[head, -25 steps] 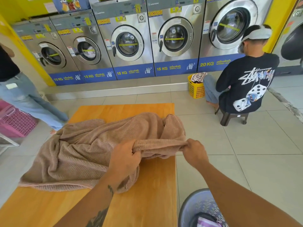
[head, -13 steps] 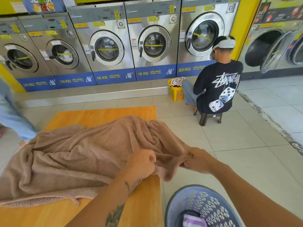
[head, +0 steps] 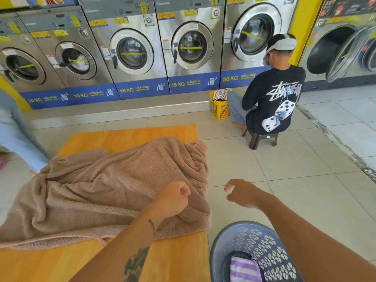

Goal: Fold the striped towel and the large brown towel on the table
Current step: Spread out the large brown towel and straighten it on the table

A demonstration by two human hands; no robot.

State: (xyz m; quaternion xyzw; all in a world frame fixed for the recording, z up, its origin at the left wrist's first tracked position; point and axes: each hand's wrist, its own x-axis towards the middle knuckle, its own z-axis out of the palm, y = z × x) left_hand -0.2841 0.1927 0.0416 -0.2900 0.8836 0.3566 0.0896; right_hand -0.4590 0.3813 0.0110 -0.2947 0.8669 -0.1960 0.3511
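Head view: brown towel [head: 114, 188] overhangs table [head: 130, 137]'s right edge.

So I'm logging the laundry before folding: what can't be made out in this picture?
- Striped purple-and-white towel: head view, mostly hidden inside the blue plastic basket and cut off by the bottom edge.
- Large brown towel: crumpled, corners hidden in folds; left end leaves the frame.
- Left hand: fingers curled under, grip unclear.
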